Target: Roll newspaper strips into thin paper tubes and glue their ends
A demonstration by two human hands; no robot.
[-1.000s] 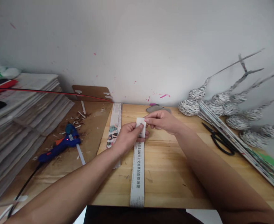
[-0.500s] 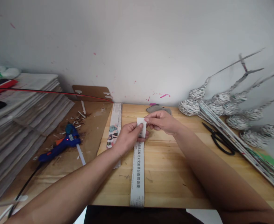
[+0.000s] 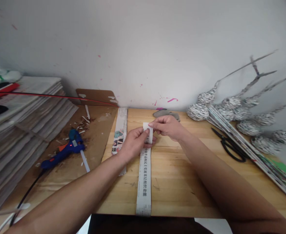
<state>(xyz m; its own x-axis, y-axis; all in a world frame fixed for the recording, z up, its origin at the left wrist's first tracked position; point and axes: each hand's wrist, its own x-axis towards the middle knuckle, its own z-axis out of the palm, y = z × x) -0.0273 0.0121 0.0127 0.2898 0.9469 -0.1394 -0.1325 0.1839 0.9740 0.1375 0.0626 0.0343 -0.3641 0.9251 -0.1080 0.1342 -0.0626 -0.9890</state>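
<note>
Fingers of both hands grip the paper strip (image 3: 142, 175): the left hand (image 3: 134, 142) pinches its far end, thumb on top and other fingers beneath, while the right hand (image 3: 167, 127) nips that end's corner with its fingertips. Compared with half a second ago, the right fingertips lie slightly farther over the corner; little else has shifted. That suggests the end is the part being worked, with the left hand steadying it.

The strip runs down the table (image 3: 179, 185) to the near edge, where it seems to bend over. Farther off on the left, the glue gun (image 3: 63, 155), its red light lit, lies on brown card (image 3: 97, 136). A second strip (image 3: 119, 138) lies between card and hands. On the right come scissors (image 3: 223, 139), then paper sticks (image 3: 238, 139) slanting past them. Woven balls (image 3: 198, 112) sit against the wall (image 3: 138, 48).
</note>
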